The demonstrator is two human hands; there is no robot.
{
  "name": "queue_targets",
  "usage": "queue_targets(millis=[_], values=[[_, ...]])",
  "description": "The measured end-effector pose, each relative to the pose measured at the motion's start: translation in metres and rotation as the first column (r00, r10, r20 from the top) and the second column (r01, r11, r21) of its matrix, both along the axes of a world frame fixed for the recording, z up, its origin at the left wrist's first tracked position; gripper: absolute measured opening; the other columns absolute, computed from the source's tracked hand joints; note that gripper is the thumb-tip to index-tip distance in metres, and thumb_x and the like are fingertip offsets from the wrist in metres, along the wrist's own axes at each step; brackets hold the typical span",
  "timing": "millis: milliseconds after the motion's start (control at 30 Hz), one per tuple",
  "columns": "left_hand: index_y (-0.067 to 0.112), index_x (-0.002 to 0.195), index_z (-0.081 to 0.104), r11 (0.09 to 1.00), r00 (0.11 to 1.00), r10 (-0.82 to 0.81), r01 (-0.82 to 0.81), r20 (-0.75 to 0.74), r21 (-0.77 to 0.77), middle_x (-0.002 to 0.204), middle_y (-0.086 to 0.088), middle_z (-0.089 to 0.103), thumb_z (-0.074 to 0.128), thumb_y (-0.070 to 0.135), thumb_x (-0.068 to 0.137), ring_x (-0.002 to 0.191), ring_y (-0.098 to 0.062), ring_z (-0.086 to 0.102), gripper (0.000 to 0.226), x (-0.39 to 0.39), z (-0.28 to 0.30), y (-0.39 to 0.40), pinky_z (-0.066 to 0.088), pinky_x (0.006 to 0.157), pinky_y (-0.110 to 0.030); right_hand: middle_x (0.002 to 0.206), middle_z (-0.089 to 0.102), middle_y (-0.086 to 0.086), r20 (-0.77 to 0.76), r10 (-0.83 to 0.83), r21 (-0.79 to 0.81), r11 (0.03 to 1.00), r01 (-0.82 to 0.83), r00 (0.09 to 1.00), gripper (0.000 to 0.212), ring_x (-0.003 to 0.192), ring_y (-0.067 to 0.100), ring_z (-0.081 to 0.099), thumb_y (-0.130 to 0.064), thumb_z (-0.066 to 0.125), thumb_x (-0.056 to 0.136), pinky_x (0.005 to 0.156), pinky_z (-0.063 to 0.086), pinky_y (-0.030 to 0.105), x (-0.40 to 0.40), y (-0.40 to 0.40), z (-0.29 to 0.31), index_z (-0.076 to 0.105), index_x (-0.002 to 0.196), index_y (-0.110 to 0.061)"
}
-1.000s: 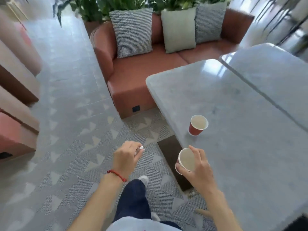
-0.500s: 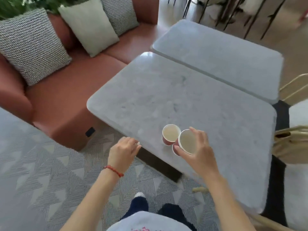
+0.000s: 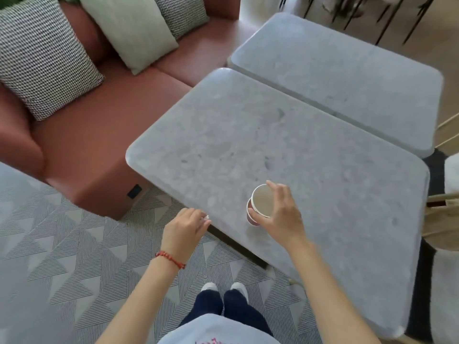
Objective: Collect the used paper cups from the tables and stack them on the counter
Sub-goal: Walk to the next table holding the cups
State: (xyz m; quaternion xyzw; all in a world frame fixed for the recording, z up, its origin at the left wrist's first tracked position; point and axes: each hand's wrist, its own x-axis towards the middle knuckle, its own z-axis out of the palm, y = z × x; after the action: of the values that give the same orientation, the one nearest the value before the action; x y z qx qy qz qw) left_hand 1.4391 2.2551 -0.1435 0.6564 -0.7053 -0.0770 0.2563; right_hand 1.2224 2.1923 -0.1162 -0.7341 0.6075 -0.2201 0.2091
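Observation:
My right hand (image 3: pixel 283 217) grips a red paper cup (image 3: pixel 262 201) with a white inside by its rim, over the near edge of the grey marble table (image 3: pixel 248 135). This cup sits tilted in or right above a second red cup (image 3: pixel 250 217), of which only a sliver of rim and wall shows below it. My left hand (image 3: pixel 185 229) hovers at the table's near edge, fingers loosely curled, with a small white thing at its fingertips that I cannot make out.
A second grey table (image 3: pixel 347 70) adjoins the first at the back right. A rust-red sofa (image 3: pixel 99 125) with several cushions stands left of the tables. Chairs (image 3: pixel 444 219) crowd the right side. Patterned grey carpet (image 3: pixel 62 256) lies underfoot.
My right hand carried its cup over the table and onto the other cup, which now is nearly hidden beneath it. I stepped closer to the table. My left hand stayed beside the edge.

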Motion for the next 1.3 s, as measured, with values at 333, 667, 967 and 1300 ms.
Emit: queue_targets(millis=[333,667,967,1300], values=[[0.005,0.074,0.064,0.999,0.999,0.042,-0.042,-0.004,0.002,0.065,-0.003,0.061,0.046,0.031,0.081,0.057,-0.016,0.056,0.033,0.017,-0.006,-0.002,0.042,0.047,-0.016,0.132,0.041,0.008,-0.103,0.051,0.101,0.994,-0.041,0.993,0.080,0.120,0.025,0.042,-0.046,0.071,0.073,0.096,0.038,0.044,0.002,-0.006,-0.039,0.035,0.137,-0.014],[0.004,0.073,0.065,0.997,0.997,0.077,-0.077,0.017,0.013,0.064,-0.004,0.061,0.081,0.007,0.064,0.055,-0.017,0.056,0.019,0.021,-0.005,0.003,0.041,0.047,-0.016,0.117,0.049,0.012,-0.125,0.085,0.009,0.996,-0.085,0.988,0.078,0.100,0.030,0.056,-0.038,0.076,0.067,0.073,0.050,0.042,0.003,-0.008,-0.045,0.030,0.127,-0.023],[0.004,0.078,0.065,0.920,0.920,0.391,-0.391,-0.013,0.007,0.067,-0.006,0.062,0.070,0.018,0.074,0.058,-0.017,0.057,0.015,0.015,0.002,0.054,0.048,0.048,-0.021,0.112,0.051,0.008,-0.005,0.370,-0.044,0.928,-0.370,0.929,0.077,0.092,0.026,0.058,-0.035,0.080,0.064,0.061,0.051,0.037,0.022,-0.017,-0.026,0.037,0.126,-0.019],[0.005,0.080,0.065,0.569,0.568,0.822,-0.821,-0.038,0.042,0.069,-0.009,0.062,0.076,0.013,0.073,0.054,-0.019,0.057,0.015,-0.018,0.001,0.204,0.048,0.043,-0.022,0.120,0.045,0.005,-0.017,0.866,0.014,0.500,-0.866,0.500,0.078,0.103,0.022,0.051,-0.042,0.074,0.070,0.074,0.048,0.036,0.090,0.041,0.000,0.033,0.134,-0.023]])
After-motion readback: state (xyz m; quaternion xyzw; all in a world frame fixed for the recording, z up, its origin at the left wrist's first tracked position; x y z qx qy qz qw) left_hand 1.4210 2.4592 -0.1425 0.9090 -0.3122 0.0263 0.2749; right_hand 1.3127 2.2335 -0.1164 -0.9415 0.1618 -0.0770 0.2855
